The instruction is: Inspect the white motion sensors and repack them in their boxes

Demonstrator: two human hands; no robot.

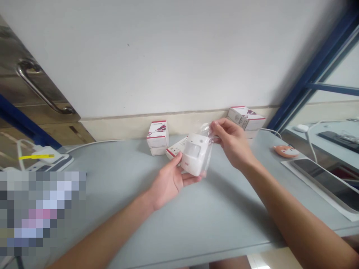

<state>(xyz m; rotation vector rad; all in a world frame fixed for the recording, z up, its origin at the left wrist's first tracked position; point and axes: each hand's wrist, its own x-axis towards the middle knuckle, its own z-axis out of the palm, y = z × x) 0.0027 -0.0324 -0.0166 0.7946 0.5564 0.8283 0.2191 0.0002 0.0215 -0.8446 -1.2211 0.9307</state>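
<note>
A white motion sensor (pixel 193 155) with a rectangular lens window sits in a clear plastic bag (pixel 208 149) above the table. My left hand (pixel 171 181) grips its lower left side, thumb on the front and fingers underneath. At the upper right, my right hand (pixel 230 140) pinches the bag's edge between thumb and fingers. Partly hidden behind the sensor, a white and red carton (pixel 174 148) lies on the tabletop. To its left stands a stack of small white boxes (pixel 157 135) with red trim.
More white boxes (pixel 249 118) are stacked behind my right hand. On the grey table (pixel 117 209) lie an orange animal-faced mouse (pixel 286 151) and a dark flat device (pixel 325 179) at right. A power strip (pixel 57 161) with cables is at left, above a pixelated area. A wall rises behind.
</note>
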